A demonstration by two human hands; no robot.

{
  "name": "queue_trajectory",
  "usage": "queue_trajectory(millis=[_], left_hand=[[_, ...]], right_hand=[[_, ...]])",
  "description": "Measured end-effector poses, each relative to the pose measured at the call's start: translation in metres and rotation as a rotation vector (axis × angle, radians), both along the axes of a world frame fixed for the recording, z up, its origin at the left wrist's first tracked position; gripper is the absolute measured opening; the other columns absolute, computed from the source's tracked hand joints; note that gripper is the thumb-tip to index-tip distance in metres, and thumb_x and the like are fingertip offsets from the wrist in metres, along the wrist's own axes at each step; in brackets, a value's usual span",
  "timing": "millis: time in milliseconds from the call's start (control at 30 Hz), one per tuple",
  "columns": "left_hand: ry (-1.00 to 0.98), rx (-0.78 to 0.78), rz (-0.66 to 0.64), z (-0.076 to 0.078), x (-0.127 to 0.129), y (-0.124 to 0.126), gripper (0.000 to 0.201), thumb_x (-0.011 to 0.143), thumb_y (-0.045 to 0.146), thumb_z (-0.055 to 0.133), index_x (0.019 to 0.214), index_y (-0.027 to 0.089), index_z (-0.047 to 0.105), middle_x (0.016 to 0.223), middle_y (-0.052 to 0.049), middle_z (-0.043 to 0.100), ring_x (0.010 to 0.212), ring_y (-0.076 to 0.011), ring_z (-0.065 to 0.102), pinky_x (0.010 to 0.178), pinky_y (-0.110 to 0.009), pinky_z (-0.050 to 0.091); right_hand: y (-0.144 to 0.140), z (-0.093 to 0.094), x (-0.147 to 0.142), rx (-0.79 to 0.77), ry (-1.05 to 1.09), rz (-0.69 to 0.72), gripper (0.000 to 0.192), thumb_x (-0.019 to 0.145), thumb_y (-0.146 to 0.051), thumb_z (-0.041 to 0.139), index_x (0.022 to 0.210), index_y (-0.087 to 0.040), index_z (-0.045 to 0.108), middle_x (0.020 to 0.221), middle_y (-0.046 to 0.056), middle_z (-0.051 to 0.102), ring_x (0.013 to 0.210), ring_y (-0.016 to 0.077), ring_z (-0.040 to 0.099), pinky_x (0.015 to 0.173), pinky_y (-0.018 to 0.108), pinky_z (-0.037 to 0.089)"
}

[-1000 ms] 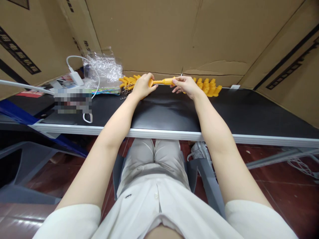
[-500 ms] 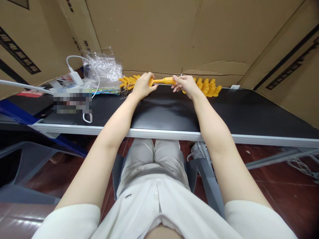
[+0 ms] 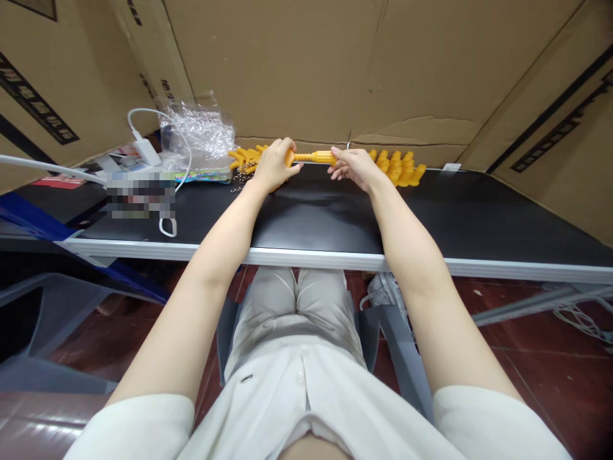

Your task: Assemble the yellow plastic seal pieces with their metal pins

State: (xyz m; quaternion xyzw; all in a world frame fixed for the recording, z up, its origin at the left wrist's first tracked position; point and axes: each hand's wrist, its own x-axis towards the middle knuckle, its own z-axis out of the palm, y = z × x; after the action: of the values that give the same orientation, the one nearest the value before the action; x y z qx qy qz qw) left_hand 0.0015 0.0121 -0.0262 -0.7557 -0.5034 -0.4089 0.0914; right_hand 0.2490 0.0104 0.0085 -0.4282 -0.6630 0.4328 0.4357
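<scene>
Both hands, left [image 3: 274, 165] and right [image 3: 355, 167], outstretched, pinch a yellow rod [image 3: 313, 156].

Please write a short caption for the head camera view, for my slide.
Left hand and right hand hold a yellow plastic piece above a black table.

At the far edge of the black worktop [image 3: 311, 217], the left hand [image 3: 272, 166] and right hand [image 3: 357, 167] gripped opposite ends of a yellow plastic piece [image 3: 313, 156], with rows of yellow parts [image 3: 400, 167] beside the right hand and crumpled plastic wrap [image 3: 198, 134] further left.
</scene>
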Motion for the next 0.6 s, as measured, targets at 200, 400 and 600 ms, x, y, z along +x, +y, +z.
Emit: queue_trajectory(millis=[200, 400, 600], left_hand=[[-0.006, -0.068, 0.016, 0.003, 0.001, -0.002, 0.035, 0.084, 0.018, 0.084, 0.112, 0.02, 0.062, 0.115, -0.011, 0.072, 0.115, -0.0314, 0.071, 0.113, -0.05, 0.052], [-0.025, -0.066, -0.023, 0.006, 0.001, -0.004, 0.033, 0.084, 0.02, 0.083, 0.11, 0.021, 0.063, 0.111, -0.009, 0.073, 0.112, -0.0302, 0.072, 0.111, -0.05, 0.054], [-0.002, -0.023, -0.08, 0.004, 0.0, -0.001, 0.033, 0.085, 0.023, 0.083, 0.11, 0.022, 0.062, 0.111, -0.009, 0.073, 0.11, -0.0296, 0.072, 0.111, -0.05, 0.054]], right_hand=[[0.011, -0.007, 0.003, 0.431, -0.247, -0.071, 0.065, 0.09, -0.076, 0.077, 0.126, -0.022, 0.072, 0.13, 0.014, 0.076, 0.107, 0.0284, 0.077, 0.092, 0.042, 0.065], [0.014, -0.006, 0.006, 0.847, -0.644, -0.045, 0.052, 0.095, -0.06, 0.073, 0.131, -0.023, 0.074, 0.14, 0.017, 0.072, 0.135, 0.0427, 0.063, 0.12, 0.066, 0.046], [0.014, -0.004, 0.008, 0.861, -0.75, -0.047, 0.041, 0.097, -0.05, 0.068, 0.124, -0.02, 0.076, 0.125, 0.018, 0.075, 0.121, 0.0421, 0.067, 0.11, 0.064, 0.052]])
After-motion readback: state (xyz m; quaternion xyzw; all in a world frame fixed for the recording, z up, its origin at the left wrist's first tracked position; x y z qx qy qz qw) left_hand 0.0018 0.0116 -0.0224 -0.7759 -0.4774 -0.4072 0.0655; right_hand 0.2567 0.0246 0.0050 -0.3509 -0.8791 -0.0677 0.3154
